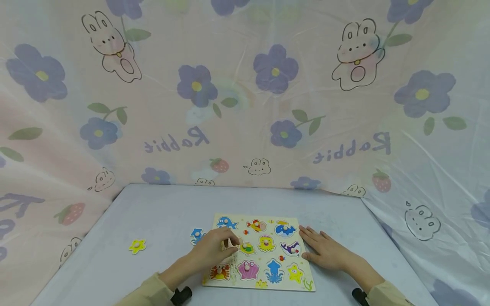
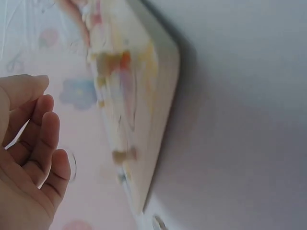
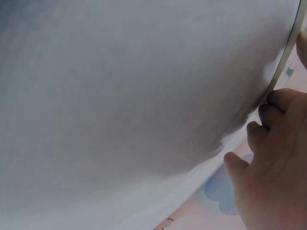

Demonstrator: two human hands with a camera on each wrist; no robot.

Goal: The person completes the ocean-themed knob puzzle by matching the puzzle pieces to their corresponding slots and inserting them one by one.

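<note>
A wooden knob puzzle board (image 1: pixel 264 285) with sea animals lies flat on the table. My left hand (image 1: pixel 216 248) hovers over its left side, fingers loosely bent and thumb close to the index finger. Its fingertips are near the turtle piece (image 1: pixel 247 247), and the left wrist view shows nothing between the fingers (image 2: pixel 50 129). My right hand (image 1: pixel 325 250) lies palm down with straight fingers at the board's right edge; the right wrist view shows these fingertips along that edge. Crab (image 1: pixel 220 272), shell (image 1: pixel 249 270) and octopus (image 1: pixel 266 243) pieces sit in the board.
A loose yellow starfish piece (image 1: pixel 137 246) lies on the white table (image 1: pixel 160 212), left of the board. Closer to the board's left edge is a loose blue squid piece (image 1: pixel 197 235), partly behind my left hand. A printed rabbit-and-flower curtain (image 1: pixel 237 114) hangs around the table.
</note>
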